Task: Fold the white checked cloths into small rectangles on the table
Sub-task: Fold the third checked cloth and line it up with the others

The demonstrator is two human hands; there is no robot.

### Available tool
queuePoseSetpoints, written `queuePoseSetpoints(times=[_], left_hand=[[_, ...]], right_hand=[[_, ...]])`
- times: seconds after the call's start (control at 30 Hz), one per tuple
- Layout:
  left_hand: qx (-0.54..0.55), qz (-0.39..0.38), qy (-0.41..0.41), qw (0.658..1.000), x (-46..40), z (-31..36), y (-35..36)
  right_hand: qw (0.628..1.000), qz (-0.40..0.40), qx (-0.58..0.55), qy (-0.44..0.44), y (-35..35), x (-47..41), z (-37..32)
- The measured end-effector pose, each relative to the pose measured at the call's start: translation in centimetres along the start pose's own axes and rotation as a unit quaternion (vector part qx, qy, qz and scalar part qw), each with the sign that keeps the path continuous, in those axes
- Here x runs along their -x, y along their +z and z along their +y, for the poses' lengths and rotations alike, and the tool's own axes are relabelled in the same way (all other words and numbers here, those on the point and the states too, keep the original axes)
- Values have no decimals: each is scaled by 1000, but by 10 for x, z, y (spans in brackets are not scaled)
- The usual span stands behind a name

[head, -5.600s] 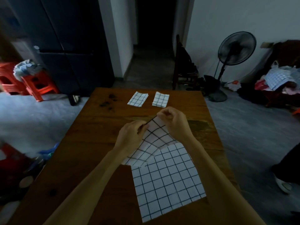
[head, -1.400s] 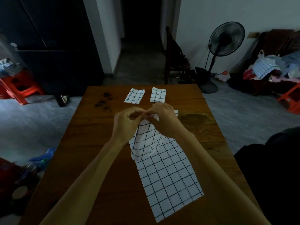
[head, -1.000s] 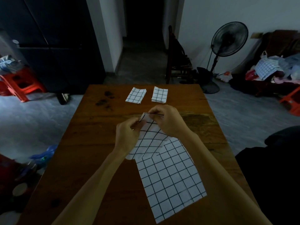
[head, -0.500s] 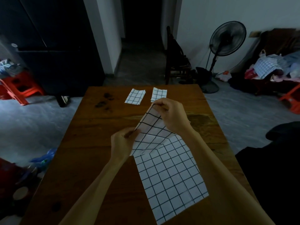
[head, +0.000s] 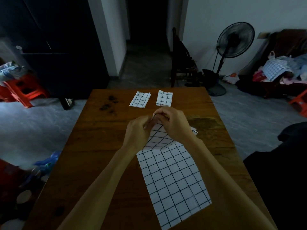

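Filling most of the frame, a wooden table [head: 93,146] is seen from above, and everything else is placed against it. Beyond its far right corner a standing fan [head: 235,40] is set on the grey floor; off its far left corner red plastic stools [head: 25,92] are stacked, and a dark chair [head: 179,60] is parked just past its far edge. On the table's near half, right of centre, a large white checked cloth [head: 172,183] is spread flat, its far end lifted and doubled back toward the middle of the table. That raised end is pinched from both sides: the left hand [head: 137,131] is curled on the cloth's left portion, and the right hand [head: 174,124] is closed on the top corner, thumb and fingers bent around the fabric. The two hands are brought nearly together above the table's centre. Near the table's far edge two finished pieces are laid side by side and apart: a left folded cloth [head: 140,101] and a right folded cloth [head: 164,100]. Dark stains [head: 108,107] are marked on the table's far left.
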State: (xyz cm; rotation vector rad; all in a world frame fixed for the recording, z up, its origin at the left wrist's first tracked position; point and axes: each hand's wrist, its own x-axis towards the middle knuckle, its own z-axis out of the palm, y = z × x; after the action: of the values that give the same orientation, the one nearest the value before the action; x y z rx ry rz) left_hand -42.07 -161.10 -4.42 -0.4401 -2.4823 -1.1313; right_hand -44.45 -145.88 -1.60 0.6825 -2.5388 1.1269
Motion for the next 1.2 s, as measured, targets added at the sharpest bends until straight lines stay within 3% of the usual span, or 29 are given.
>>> queuePoseSetpoints(times=[0.2,0.33,0.47,0.63,0.73,1.03,1.2], left_hand=[[-46,26,8,999,5,-14,11],[-39,-24,-68,997,33,-41,21],[-65,-58,-104,991,52,-56,33],[-135,-153,-190,961,56,-71,35],[-139,-124,-245,951,45,-64,25],[-49,-70,-21,996,-19,8,22],[-95,-77,-24,992,-1,-20,28]], right_hand=[[1000,27,6,0,-5,3,0],[997,78,3,3,-14,5,1],[996,73,41,6,-17,6,8],[989,135,53,30,-21,9,18],[989,125,71,27,-28,9,24],[999,27,13,26,-14,12,16],[996,84,-12,40,-27,12,11]])
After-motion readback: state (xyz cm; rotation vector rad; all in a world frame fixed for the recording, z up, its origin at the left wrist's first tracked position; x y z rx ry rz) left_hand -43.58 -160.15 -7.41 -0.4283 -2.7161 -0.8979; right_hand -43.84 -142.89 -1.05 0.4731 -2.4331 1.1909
